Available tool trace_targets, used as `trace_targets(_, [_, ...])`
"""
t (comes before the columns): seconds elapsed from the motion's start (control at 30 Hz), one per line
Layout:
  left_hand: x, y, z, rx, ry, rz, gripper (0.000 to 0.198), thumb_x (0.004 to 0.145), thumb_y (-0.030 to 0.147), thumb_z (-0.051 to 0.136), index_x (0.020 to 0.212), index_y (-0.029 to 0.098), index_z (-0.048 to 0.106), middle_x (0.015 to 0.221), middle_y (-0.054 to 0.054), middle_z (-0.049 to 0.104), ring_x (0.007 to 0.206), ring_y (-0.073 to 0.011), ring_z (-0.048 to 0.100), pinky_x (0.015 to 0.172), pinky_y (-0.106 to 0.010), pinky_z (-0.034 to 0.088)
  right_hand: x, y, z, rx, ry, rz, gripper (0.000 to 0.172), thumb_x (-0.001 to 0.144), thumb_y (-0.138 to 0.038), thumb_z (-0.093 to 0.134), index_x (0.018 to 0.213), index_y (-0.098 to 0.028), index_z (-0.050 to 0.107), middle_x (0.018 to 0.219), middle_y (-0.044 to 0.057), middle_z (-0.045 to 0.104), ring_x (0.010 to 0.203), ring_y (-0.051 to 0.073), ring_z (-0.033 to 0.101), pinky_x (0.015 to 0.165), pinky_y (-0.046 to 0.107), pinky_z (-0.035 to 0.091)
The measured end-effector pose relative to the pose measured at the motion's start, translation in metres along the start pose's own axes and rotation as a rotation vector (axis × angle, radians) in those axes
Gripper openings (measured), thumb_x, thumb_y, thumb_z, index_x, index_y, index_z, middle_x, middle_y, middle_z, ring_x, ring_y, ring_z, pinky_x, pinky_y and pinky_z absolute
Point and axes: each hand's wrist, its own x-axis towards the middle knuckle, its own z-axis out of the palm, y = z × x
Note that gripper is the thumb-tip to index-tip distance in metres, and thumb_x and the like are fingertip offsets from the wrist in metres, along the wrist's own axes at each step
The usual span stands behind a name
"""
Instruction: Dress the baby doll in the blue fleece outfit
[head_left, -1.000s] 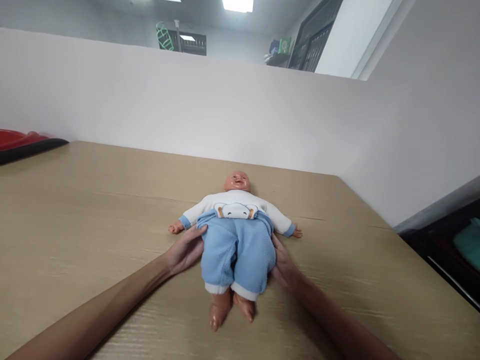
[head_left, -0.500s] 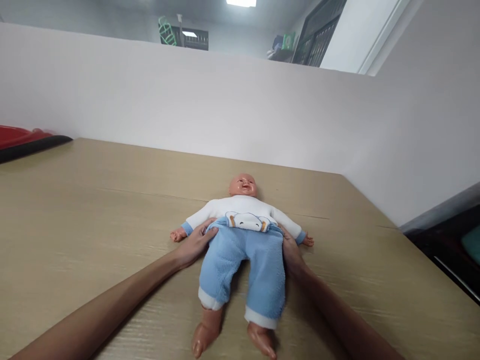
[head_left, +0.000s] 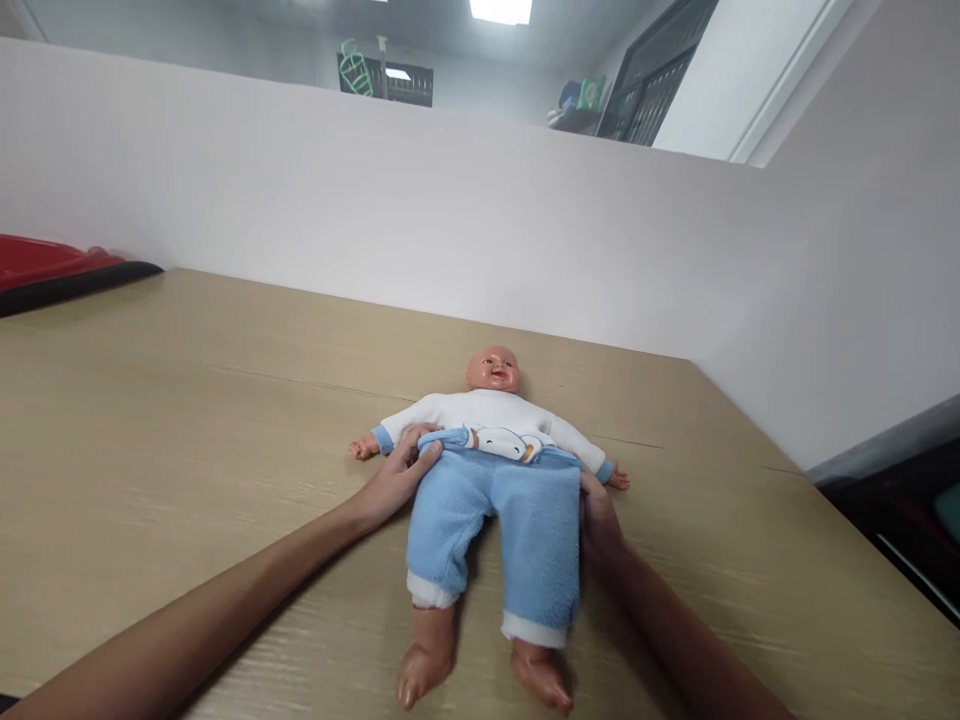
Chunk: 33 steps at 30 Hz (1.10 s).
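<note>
A baby doll (head_left: pixel 493 369) lies on its back on the wooden table, head toward the wall and bare feet toward me. It wears a white top (head_left: pixel 480 408) with blue cuffs and fluffy light blue pants (head_left: pixel 540 540) with white hems. At the waist, an animal-face patch (head_left: pixel 501 443) is partly folded over. My left hand (head_left: pixel 401 470) pinches the waistband at the left side, thumb on top. At the opposite side my right hand (head_left: pixel 600 510) grips the pants' edge and draws the cloth outward; its fingers are mostly hidden behind the fabric.
The wooden table (head_left: pixel 225 420) meets a white wall (head_left: pixel 420 200) at the back. A red object with a black edge (head_left: pixel 67 265) is at the far left. Beyond the table's right edge stands a dark glossy object (head_left: pixel 900 510). A window opening (head_left: pixel 480 70) is above.
The pants' right side is pulled farther outward, and the animal patch has shifted and folded more. My right hand has moved slightly outward and lower; the left keeps its hold. The view has shifted a little.
</note>
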Motion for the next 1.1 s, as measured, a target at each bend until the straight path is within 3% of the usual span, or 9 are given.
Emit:
trace_targets(0.17, [0.008,0.002,0.005,-0.018,0.139,-0.009,0.04,0.096,0.063,0.062,0.096,0.023,0.062,0.091,0.001,0.06,0.09,-0.0208,0.056,0.088,-0.031,0.047,0.007,0.007,-0.001,-0.071,0.011,-0.032,0.023,0.065,-0.028,0.071,0.084,-0.025,0.061,0.076,-0.004,0.067,0.071,0.018,0.06,0.065,0.027,0.047])
trace_targets(0.3, [0.019,0.0,0.0,-0.184,0.17,-0.049,0.038,0.091,0.059,0.07,0.093,0.022,0.062,0.088,0.002,0.058,0.084,-0.0184,0.053,0.08,-0.028,0.045,0.015,0.009,0.002,-0.071,-0.057,0.022,0.027,0.057,-0.022,0.067,0.082,-0.025,0.055,0.064,-0.008,0.054,0.059,0.014,0.047,0.057,0.024,0.036])
trace_targets(0.4, [0.02,-0.001,-0.004,-0.266,0.163,-0.058,0.036,0.084,0.053,0.08,0.092,0.021,0.064,0.085,0.003,0.058,0.08,-0.0168,0.051,0.074,-0.025,0.042,0.018,0.003,0.003,-0.075,-0.137,0.058,0.027,0.056,-0.021,0.065,0.08,-0.024,0.056,0.065,-0.008,0.055,0.06,0.014,0.049,0.059,0.024,0.037])
trace_targets(0.6, [0.013,-0.002,-0.009,-0.475,0.058,-0.084,0.037,0.08,0.048,0.085,0.096,0.022,0.065,0.087,0.001,0.061,0.08,-0.0165,0.054,0.071,-0.026,0.043,0.015,-0.016,0.0,-0.086,-0.113,-0.021,0.033,0.061,-0.027,0.068,0.093,-0.026,0.065,0.095,0.001,0.073,0.095,0.025,0.068,0.08,0.033,0.053])
trace_targets(0.7, [0.011,-0.002,-0.008,-0.474,0.136,-0.021,0.041,0.083,0.054,0.083,0.101,0.025,0.06,0.085,0.004,0.061,0.075,-0.0146,0.054,0.069,-0.024,0.042,0.016,-0.032,0.012,-0.21,-0.02,-0.165,0.036,0.071,-0.032,0.073,0.106,-0.026,0.067,0.112,0.004,0.073,0.106,0.025,0.067,0.093,0.037,0.054])
trace_targets(0.77, [0.009,-0.002,-0.007,-0.409,0.18,0.037,0.044,0.086,0.059,0.08,0.107,0.028,0.057,0.089,0.003,0.064,0.08,-0.016,0.057,0.072,-0.026,0.044,0.022,-0.046,0.033,-0.357,-0.02,-0.296,0.031,0.077,-0.035,0.074,0.106,-0.025,0.067,0.111,0.005,0.073,0.108,0.024,0.067,0.098,0.039,0.053])
trace_targets(0.83, [0.007,-0.002,-0.005,-0.298,0.223,0.112,0.043,0.089,0.061,0.076,0.107,0.026,0.058,0.091,0.002,0.064,0.086,-0.0176,0.058,0.077,-0.027,0.045,0.032,-0.06,0.065,-0.513,-0.141,-0.408,0.023,0.083,-0.037,0.072,0.101,-0.024,0.069,0.107,0.006,0.074,0.11,0.025,0.067,0.101,0.039,0.053])
trace_targets(0.97, [0.0,-0.002,-0.004,-0.128,0.288,0.246,0.038,0.095,0.061,0.068,0.104,0.024,0.06,0.092,0.0,0.061,0.088,-0.0183,0.056,0.08,-0.028,0.044,0.067,-0.073,0.146,-0.813,-0.552,-0.494,0.018,0.093,-0.031,0.065,0.106,-0.021,0.072,0.111,0.009,0.076,0.106,0.023,0.071,0.099,0.039,0.055])
trace_targets(1.1, [0.001,-0.006,-0.01,-0.051,0.338,0.306,0.034,0.098,0.057,0.065,0.104,0.024,0.061,0.097,-0.001,0.062,0.093,-0.0197,0.057,0.087,-0.03,0.045,0.103,-0.052,0.214,-1.29,-1.124,-0.557,0.031,0.086,-0.019,0.074,0.117,-0.021,0.073,0.124,0.009,0.076,0.114,0.024,0.069,0.1,0.037,0.053])
